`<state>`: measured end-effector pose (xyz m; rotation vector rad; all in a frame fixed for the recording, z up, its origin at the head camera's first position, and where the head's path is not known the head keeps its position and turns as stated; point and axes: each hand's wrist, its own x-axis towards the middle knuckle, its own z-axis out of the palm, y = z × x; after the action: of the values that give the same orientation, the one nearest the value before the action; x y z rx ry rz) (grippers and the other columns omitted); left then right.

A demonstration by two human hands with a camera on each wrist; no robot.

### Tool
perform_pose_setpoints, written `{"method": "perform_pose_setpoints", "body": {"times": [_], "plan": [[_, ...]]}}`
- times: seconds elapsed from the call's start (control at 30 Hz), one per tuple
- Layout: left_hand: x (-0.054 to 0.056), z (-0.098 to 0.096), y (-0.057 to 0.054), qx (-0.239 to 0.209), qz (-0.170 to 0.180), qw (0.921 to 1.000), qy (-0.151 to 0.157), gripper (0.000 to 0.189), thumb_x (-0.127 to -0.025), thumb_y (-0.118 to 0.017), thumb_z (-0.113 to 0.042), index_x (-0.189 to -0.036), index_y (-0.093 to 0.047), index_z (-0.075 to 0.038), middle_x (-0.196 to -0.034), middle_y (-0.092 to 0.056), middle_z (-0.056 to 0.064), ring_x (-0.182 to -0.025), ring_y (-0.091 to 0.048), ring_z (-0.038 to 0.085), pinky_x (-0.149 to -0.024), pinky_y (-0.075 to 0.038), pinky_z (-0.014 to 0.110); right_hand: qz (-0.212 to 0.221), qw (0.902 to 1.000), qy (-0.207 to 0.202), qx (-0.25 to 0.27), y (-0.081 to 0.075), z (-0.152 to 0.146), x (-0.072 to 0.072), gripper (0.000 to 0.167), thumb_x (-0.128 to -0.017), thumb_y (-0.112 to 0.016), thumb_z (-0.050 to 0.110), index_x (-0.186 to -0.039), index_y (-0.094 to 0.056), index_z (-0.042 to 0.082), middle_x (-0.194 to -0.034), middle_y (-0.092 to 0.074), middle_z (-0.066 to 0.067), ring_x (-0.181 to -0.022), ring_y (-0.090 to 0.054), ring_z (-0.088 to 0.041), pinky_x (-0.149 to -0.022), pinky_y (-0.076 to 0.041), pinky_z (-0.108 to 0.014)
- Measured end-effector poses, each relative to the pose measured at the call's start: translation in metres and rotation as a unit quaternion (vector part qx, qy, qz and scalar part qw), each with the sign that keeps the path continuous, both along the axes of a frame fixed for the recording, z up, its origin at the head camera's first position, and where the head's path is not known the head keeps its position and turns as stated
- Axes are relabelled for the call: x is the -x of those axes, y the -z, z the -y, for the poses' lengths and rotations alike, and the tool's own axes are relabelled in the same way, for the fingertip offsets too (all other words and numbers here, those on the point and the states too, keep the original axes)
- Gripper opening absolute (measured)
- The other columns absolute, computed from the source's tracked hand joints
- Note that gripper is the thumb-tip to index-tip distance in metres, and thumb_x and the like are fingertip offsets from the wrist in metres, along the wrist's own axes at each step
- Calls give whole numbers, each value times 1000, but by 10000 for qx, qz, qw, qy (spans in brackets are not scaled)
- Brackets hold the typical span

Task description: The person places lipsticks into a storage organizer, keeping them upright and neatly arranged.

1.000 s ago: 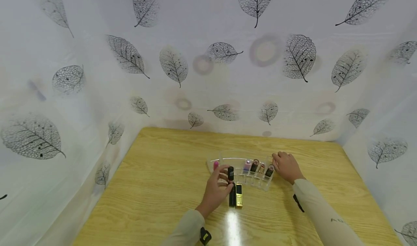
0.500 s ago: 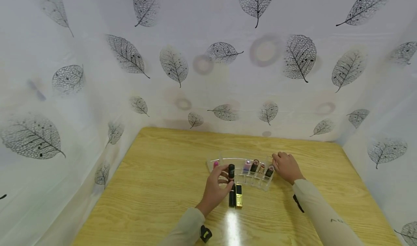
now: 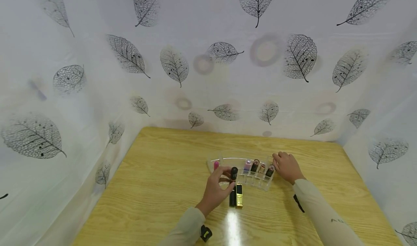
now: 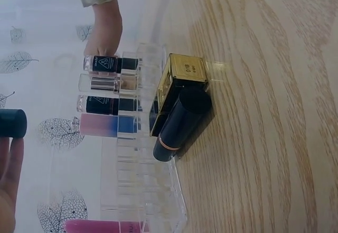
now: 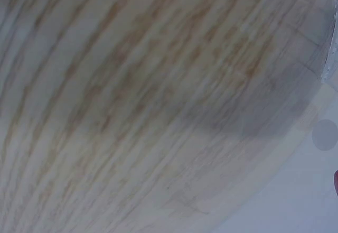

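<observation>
A black lipstick tube [image 3: 234, 173] is pinched upright between the thumb and fingers of my left hand [image 3: 213, 190], above the front of a clear acrylic lipstick organizer [image 3: 249, 181]. My right hand [image 3: 288, 167] grips the organizer's right end. Towards that end stand several lipsticks: a pink-and-blue one [image 4: 99, 124], dark ones and one with a silvery cap [image 4: 104, 83]. A pink tube [image 3: 216, 165] occupies the left end. In front of the organizer, a black lipstick [image 4: 182, 123] and a gold-and-black lipstick [image 3: 239, 196] lie side by side. The right wrist view shows no fingers clearly.
A wood-grain table [image 3: 156, 181] carries everything. White curtains [image 3: 224, 83] with a leaf print hang behind it and on both sides. Bare tabletop lies left of the organizer and in front of the two lying lipsticks.
My left hand has shifted slightly to the right with the black lipstick tube, which turns a little in the fingers. My right hand stays at the organizer's end.
</observation>
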<state>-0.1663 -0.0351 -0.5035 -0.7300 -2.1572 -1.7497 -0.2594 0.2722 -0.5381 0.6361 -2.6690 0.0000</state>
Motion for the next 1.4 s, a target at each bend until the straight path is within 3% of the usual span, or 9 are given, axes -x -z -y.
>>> {"method": "perform_pose_setpoints", "body": {"times": [0.27,0.43,0.57,0.67,0.93,1.4], "plan": [[0,1,1,96,-233,9996,86,38,-76,-69,7,-110,-57,-5,-99,-62,10,-87,-63,20,-75,-57,29,-33,10000,-1,-16,1,0,0,8,-89,-55,13,-90,-56,5,-67,-46,-6,-56,-43,-19,-53,-34,-36],[2,1,0,150,-259,9995,44,39,-76,-69,7,-111,-56,-3,-98,-62,12,-87,-64,24,-76,-56,27,-39,10000,3,-8,1,-1,1,8,-89,-55,13,-89,-56,5,-66,-45,-6,-56,-42,-19,-52,-34,-35],[6,2,-2,88,-86,9999,-39,39,-76,-68,9,-112,-57,0,-98,-63,16,-88,-64,29,-76,-57,30,-49,10000,6,8,2,-1,2,8,-89,-55,13,-89,-56,5,-66,-46,-6,-56,-42,-19,-52,-35,-36],[8,3,-5,109,94,9998,-122,39,-75,-68,10,-112,-56,4,-98,-63,19,-88,-64,31,-76,-57,32,-25,10000,26,11,2,-1,2,8,-89,-55,13,-90,-56,5,-66,-46,-6,-56,-44,-19,-53,-36,-37],[-4,6,-34,-6,84,9999,92,36,-76,-65,13,-110,-54,11,-96,-61,24,-86,-63,35,-74,-57,34,13,10000,17,28,2,-1,2,8,-89,-55,13,-89,-56,5,-67,-47,-7,-57,-44,-20,-53,-36,-37],[-6,4,-37,-115,244,9996,77,37,-79,-63,11,-114,-54,12,-96,-61,25,-84,-62,34,-71,-57,30,111,9999,6,-8,0,-1,2,10,-89,-54,15,-89,-58,5,-70,-51,-8,-61,-50,-23,-60,-43,-44]]}}
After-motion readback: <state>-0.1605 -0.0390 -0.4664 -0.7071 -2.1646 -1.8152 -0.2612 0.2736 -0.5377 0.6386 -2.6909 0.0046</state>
